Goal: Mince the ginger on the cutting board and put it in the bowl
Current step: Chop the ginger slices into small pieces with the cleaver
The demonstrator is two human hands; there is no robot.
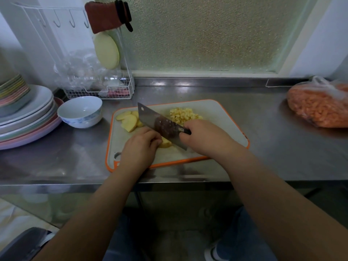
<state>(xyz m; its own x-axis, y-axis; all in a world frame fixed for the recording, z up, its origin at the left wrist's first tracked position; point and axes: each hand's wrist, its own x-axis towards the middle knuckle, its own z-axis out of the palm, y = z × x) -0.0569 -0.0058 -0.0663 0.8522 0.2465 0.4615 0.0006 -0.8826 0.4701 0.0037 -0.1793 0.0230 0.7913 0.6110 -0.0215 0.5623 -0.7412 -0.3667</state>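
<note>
A: Step? Ginger location?
B: Chopping. Right hand (202,137) grips cleaver (160,124); left hand (140,146) fingers pin ginger piece (165,143) on cutting board (222,117). Slices (129,120), diced pile (183,113) alongside.
A: Next?
B: Likely finer chopping, then transfer to bowl (81,113).

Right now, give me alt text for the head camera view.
A right hand holds a cleaver over a ginger piece that the left hand steadies on a cutting board; slices, chopped ginger and an empty bowl lie nearby.
</note>
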